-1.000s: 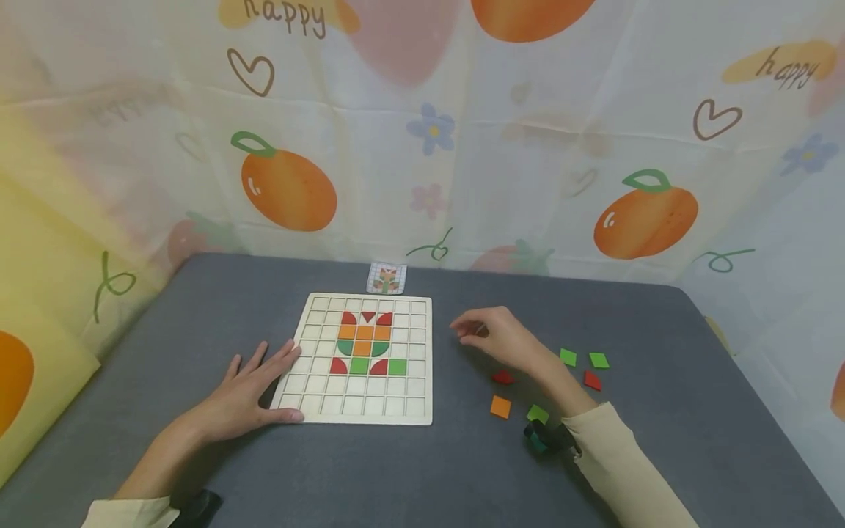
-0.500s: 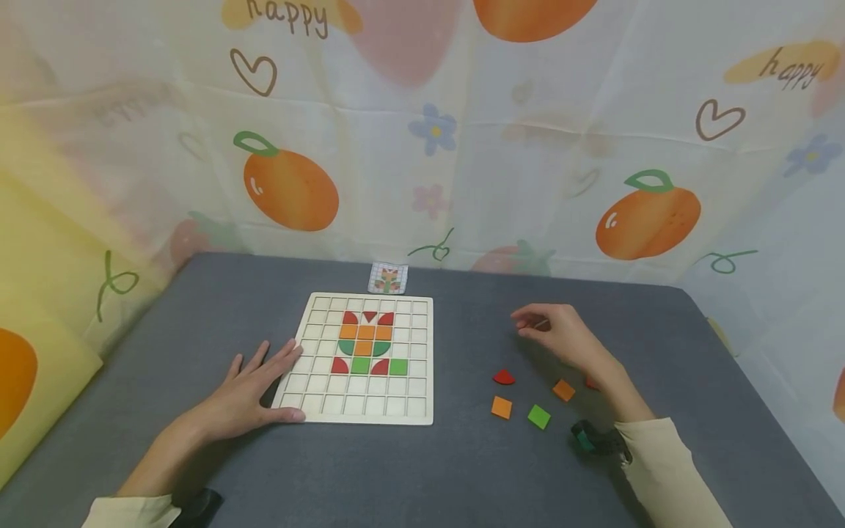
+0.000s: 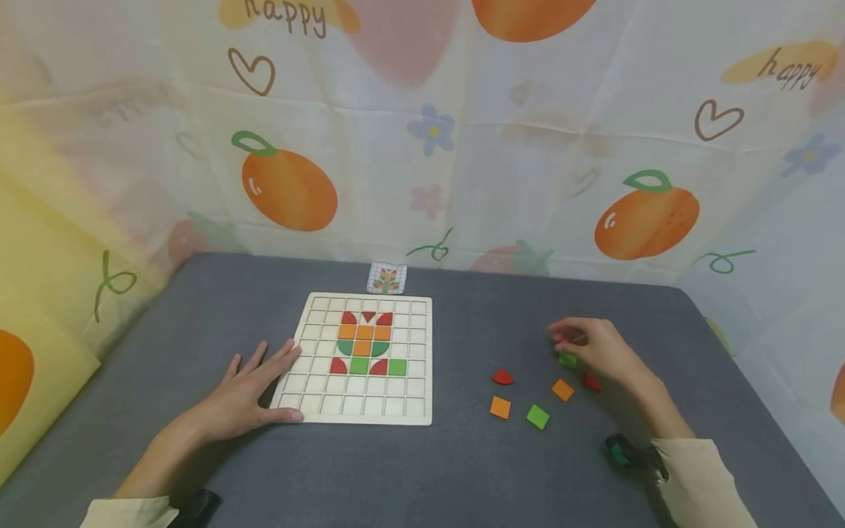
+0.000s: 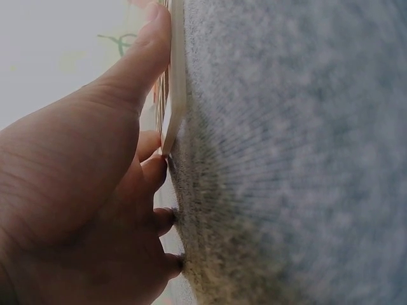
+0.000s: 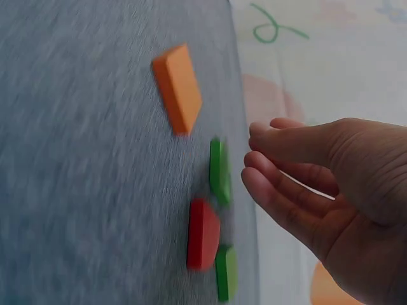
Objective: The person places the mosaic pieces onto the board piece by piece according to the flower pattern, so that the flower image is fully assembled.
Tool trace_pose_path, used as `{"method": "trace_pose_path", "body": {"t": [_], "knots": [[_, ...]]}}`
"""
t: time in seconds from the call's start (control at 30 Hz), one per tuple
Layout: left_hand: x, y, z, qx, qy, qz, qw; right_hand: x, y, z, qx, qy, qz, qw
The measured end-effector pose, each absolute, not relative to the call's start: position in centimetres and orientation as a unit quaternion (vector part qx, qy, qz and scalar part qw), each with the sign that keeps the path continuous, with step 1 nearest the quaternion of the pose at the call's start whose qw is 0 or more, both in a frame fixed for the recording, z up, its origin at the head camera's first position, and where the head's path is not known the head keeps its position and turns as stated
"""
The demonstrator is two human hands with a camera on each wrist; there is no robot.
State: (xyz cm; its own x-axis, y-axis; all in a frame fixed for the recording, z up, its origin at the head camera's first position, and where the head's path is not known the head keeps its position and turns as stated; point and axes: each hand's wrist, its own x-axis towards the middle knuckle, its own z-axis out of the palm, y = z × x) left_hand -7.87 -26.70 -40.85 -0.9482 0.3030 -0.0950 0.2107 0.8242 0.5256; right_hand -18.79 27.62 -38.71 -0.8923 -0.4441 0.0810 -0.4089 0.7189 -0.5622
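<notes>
Sleeves of cream cloth (image 3: 703,480) run out at bottom of head view; R hand (image 3: 597,348) hides upper bit of bright-green square tile (image 3: 568,360); print on small white card (image 3: 386,279) too tiny to read. R hand hovers w/ fingers bent over dark-grey table (image 3: 462,469), thumb-to-finger gap hard to make out. L hand (image 3: 247,392) splayed, thumb & fingers on L edge of cream gridded square board (image 3: 396,405); green tile's well to board's R.

L wrist view: board seen edge-on, top end cut off, face can't be made out. Thumb lies along board, grip spread apart, not clamped.

R wrist view: some fingers partly behind thumb. Grip apart, empty, small gap btwn thumb & tips. Same green tile just beside tips, not touching; red curved-edge tile (image 5: 203,234), 2nd green square tile (image 5: 226,273) & orange square tile (image 5: 178,89) nearby.
</notes>
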Motion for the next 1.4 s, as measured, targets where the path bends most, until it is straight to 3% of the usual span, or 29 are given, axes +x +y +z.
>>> {"method": "trace_pose_path", "body": {"t": [0.47,0.9,1.4], "knots": [[-7.6,-27.1,-41.0,0.125,0.954,0.257,0.088,-18.1,28.9,-39.1,-0.228,0.931,-0.279,0.053],[-7.7,-26.9,-41.1,0.126,0.954,0.257,0.089,-17.9,28.5,-38.6,-0.232,0.933,-0.274,0.031],[-7.8,-26.6,-40.7,0.130,0.954,0.257,0.086,-18.2,27.0,-38.0,-0.253,0.923,-0.287,0.041]]}}
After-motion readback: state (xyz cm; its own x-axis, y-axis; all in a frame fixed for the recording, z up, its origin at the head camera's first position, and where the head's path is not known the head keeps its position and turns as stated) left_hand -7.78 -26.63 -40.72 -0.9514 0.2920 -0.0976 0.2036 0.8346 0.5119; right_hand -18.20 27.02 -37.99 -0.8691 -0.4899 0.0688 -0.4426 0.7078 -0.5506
